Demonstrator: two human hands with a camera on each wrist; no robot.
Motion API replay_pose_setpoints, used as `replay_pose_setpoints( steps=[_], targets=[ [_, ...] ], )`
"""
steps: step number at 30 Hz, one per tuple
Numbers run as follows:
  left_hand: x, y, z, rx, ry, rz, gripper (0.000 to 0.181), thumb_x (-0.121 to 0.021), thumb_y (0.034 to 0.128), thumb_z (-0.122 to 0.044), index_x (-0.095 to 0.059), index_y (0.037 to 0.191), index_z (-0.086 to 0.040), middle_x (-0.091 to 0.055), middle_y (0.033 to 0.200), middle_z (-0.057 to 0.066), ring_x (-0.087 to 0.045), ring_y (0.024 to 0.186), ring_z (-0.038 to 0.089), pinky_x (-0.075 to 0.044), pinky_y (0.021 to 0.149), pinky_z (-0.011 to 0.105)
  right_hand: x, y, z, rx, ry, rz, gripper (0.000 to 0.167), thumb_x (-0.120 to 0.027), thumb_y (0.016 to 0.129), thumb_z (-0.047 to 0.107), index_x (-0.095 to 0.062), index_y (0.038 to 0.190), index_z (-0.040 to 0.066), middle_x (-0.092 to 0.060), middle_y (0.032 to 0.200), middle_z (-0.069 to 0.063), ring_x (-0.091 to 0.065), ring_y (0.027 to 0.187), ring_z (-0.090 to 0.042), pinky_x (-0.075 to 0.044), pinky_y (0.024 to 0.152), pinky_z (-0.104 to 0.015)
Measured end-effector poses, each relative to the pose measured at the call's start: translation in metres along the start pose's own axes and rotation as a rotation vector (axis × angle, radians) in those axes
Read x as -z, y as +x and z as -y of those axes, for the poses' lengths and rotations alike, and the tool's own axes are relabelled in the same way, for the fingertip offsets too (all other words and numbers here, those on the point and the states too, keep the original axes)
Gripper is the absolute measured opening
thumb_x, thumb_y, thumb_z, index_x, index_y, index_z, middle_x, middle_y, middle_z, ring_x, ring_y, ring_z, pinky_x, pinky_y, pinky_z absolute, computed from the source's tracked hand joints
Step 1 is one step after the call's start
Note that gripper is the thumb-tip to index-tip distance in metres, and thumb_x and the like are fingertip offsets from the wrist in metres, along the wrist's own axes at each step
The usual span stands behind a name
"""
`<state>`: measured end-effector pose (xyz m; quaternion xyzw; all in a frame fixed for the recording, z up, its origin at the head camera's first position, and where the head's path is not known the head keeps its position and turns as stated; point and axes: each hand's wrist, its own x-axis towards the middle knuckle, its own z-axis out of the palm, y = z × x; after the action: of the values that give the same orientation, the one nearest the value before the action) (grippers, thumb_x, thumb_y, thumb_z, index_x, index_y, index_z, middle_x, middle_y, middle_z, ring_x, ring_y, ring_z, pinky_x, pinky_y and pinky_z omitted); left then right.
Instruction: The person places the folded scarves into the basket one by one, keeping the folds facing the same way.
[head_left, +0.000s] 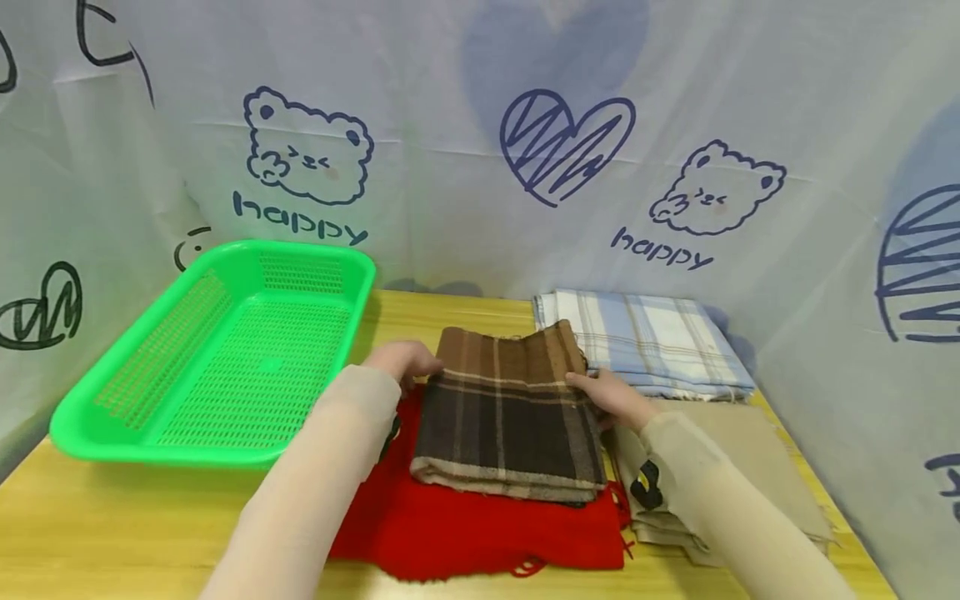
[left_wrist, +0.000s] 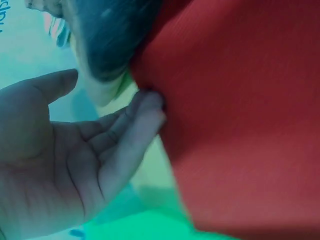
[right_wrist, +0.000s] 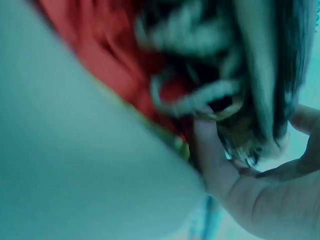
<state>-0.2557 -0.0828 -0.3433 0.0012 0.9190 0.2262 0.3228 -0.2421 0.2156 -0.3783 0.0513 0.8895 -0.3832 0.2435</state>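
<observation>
A folded brown and black plaid cloth [head_left: 502, 421] lies over a spread red cloth [head_left: 465, 537]. At the plaid cloth's upper left edge is my left hand [head_left: 405, 360]; the left wrist view has this hand [left_wrist: 80, 160] with its thumb apart and fingertips against the edge of the red cloth [left_wrist: 245, 120]. My right hand [head_left: 617, 398] grips the plaid cloth's right edge, thumb on top. In the right wrist view, fringed layers of plaid cloth [right_wrist: 295, 50] lie between the thumb and fingers of that hand [right_wrist: 260, 195].
A green perforated basket [head_left: 255, 375] stands at the left. Folded blue and white plaid cloth [head_left: 645, 337] lies at the back right, with beige folded cloth [head_left: 727, 458] in front of it. A printed white curtain [head_left: 442, 125] hangs behind the wooden table [head_left: 112, 533].
</observation>
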Motion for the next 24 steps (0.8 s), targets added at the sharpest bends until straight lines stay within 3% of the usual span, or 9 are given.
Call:
replay_pose_setpoints(
  steps=[3,5,7,10,12,15,17,19,24],
  targets=[
    [-0.010,0.008,0.005,-0.042,-0.171,0.007,0.045,-0.037,0.0996,-0.028,-0.050,0.126,0.006,-0.060,0.112,0.025,-0.066,0.086,0.032,-0.057,0.071,0.038,-0.007,-0.002,-0.001,-0.044,0.169,0.059,0.066,-0.038,0.097,0.040,-0.025,0.142,-0.008,-0.033,0.139,-0.030,-0.047,0.119,-0.040,-0.050,0.087,-0.050],
    [-0.016,0.010,0.003,-0.067,-0.246,0.020,0.040,-0.037,0.0993,-0.022,-0.053,0.120,0.009,-0.059,0.111,0.026,-0.066,0.089,0.034,-0.057,0.069,0.040,-0.010,-0.001,0.000,-0.059,0.267,0.073,0.058,-0.040,0.097,0.033,-0.031,0.139,-0.005,-0.049,0.125,-0.023,-0.057,0.106,-0.032,-0.051,0.085,-0.045],
    [-0.019,0.016,0.000,-0.080,-0.282,0.017,0.036,-0.038,0.0991,-0.016,-0.054,0.117,0.011,-0.058,0.112,0.027,-0.065,0.091,0.037,-0.057,0.069,0.043,-0.011,0.000,0.001,-0.046,0.340,0.068,0.049,-0.043,0.095,0.025,-0.036,0.133,-0.006,-0.059,0.104,-0.013,-0.061,0.086,-0.020,-0.053,0.078,-0.036],
    [-0.019,0.030,-0.003,-0.073,-0.288,0.008,0.032,-0.042,0.0980,-0.012,-0.056,0.115,0.011,-0.060,0.110,0.026,-0.065,0.092,0.036,-0.057,0.071,0.045,-0.008,0.000,0.005,-0.009,0.381,0.066,0.047,-0.045,0.095,0.019,-0.032,0.134,-0.005,-0.057,0.089,-0.002,-0.058,0.072,-0.010,-0.052,0.070,-0.029],
    [-0.019,0.061,0.005,-0.079,-0.296,0.008,0.028,-0.045,0.0964,-0.011,-0.060,0.108,0.010,-0.062,0.104,0.024,-0.067,0.087,0.035,-0.057,0.068,0.045,-0.005,-0.002,0.009,0.015,0.378,0.070,0.052,-0.046,0.096,0.018,-0.027,0.139,-0.006,-0.056,0.090,-0.001,-0.057,0.072,-0.009,-0.051,0.069,-0.028],
    [-0.020,0.125,0.025,-0.121,-0.325,0.019,0.025,-0.046,0.0946,-0.010,-0.065,0.096,0.005,-0.064,0.092,0.020,-0.068,0.075,0.032,-0.057,0.063,0.043,0.001,-0.005,0.017,0.043,0.366,0.073,0.054,-0.045,0.097,0.018,-0.024,0.141,-0.007,-0.055,0.092,-0.002,-0.057,0.072,-0.008,-0.052,0.068,-0.028],
    [-0.016,0.149,0.032,-0.147,-0.336,0.018,0.025,-0.047,0.0933,-0.011,-0.066,0.089,0.004,-0.065,0.085,0.018,-0.068,0.069,0.030,-0.057,0.060,0.042,0.005,-0.007,0.022,0.071,0.364,0.069,0.050,-0.044,0.097,0.015,-0.029,0.138,-0.009,-0.054,0.092,-0.001,-0.056,0.073,-0.007,-0.051,0.068,-0.026],
    [-0.007,0.140,0.029,-0.170,-0.343,0.008,0.025,-0.045,0.0926,-0.009,-0.066,0.087,0.005,-0.066,0.083,0.020,-0.068,0.068,0.031,-0.057,0.059,0.042,0.010,-0.009,0.027,0.100,0.386,0.084,0.037,-0.043,0.097,0.012,-0.038,0.127,-0.008,-0.055,0.087,0.002,-0.056,0.071,-0.006,-0.051,0.067,-0.024],
    [0.026,0.028,-0.006,-0.175,-0.286,-0.047,0.026,-0.043,0.0939,-0.004,-0.061,0.103,0.012,-0.064,0.100,0.027,-0.069,0.080,0.031,-0.057,0.073,0.042,0.020,-0.013,0.043,0.152,0.475,0.108,0.010,-0.041,0.096,0.008,-0.045,0.104,0.003,-0.055,0.076,0.007,-0.057,0.066,-0.003,-0.051,0.064,-0.021]
  ],
)
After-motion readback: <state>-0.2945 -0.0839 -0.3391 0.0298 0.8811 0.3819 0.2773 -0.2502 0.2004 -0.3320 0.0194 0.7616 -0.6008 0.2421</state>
